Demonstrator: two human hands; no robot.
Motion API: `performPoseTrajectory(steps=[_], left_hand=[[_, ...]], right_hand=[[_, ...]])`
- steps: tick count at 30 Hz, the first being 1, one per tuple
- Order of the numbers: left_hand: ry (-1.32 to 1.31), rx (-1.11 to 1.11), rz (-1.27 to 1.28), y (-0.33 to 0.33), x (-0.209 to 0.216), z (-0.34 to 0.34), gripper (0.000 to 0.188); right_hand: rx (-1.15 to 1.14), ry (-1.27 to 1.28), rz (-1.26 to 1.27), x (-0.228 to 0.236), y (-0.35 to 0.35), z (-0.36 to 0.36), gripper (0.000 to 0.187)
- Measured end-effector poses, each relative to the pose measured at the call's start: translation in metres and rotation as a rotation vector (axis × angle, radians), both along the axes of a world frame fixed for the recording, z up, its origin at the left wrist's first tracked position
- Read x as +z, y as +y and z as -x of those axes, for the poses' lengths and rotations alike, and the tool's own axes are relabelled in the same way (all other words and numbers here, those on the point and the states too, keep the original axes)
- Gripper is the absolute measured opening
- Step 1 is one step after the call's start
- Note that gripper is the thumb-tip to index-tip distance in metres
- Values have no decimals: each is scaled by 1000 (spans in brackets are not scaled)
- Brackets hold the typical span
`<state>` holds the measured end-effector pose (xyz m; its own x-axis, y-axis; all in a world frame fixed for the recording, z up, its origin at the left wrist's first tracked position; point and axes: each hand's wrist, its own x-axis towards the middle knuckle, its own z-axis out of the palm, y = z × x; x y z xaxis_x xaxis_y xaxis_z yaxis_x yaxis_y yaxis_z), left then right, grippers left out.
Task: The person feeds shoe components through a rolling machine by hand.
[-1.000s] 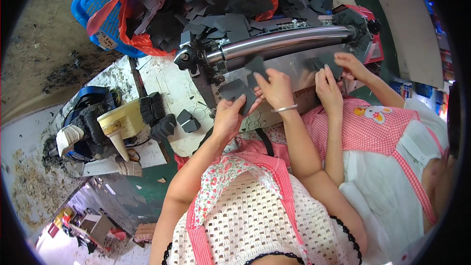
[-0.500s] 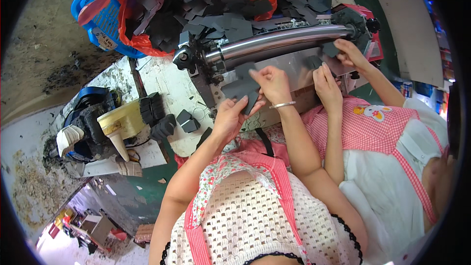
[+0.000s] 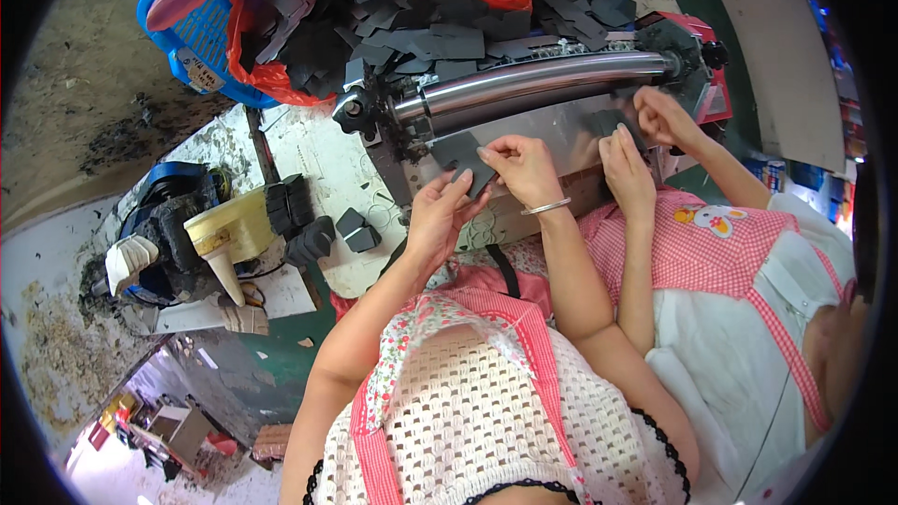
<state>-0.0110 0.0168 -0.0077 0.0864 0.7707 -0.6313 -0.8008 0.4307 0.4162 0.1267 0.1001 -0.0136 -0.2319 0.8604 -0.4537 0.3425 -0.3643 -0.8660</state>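
Small dark grey flat pieces (image 3: 462,155) are held between my two hands in front of the metal roller (image 3: 552,77). My left hand (image 3: 441,215) grips their lower left side, thumb on top and fingers beneath. My right hand (image 3: 526,171), with a bangle at the wrist, pinches their right edge between thumb and fingertips. How many pieces are in the stack cannot be told. Just behind them lies the machine's shiny metal plate (image 3: 557,131).
A blue basket (image 3: 201,33) with a red bag (image 3: 253,14) full of dark pieces stands behind the roller. Stacked pieces (image 3: 358,230) lie on the white table (image 3: 323,154), left of me. At my right, a co-worker's hands (image 3: 629,173) handle similar dark pieces.
The fanned-out pieces have come together into one flatter stack. My right hand has moved slightly down, from a raised piece to the stack's edge. The co-worker's farther hand has shifted and is blurred.
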Motion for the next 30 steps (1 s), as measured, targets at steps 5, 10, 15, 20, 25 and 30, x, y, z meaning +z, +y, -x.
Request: performPoseTrajectory(steps=[5,10,15,20,25,30], left_hand=[[-108,50,-37,-8,-23,3,13],[-15,62,2,-5,-20,-1,16],[24,35,78,1,-10,-4,18],[41,34,58,1,-5,-5,24],[96,39,103,0,-11,-3,26],[186,-86,36,-2,-10,-1,33]], right_hand=[[-27,-103,-105,-8,0,3,19],[-263,-128,-142,0,2,14,21],[23,6,-52,1,1,0,24],[-128,-98,-79,2,-2,10,28],[-322,-44,-60,6,4,20,29],[96,-70,43,5,4,5,20]])
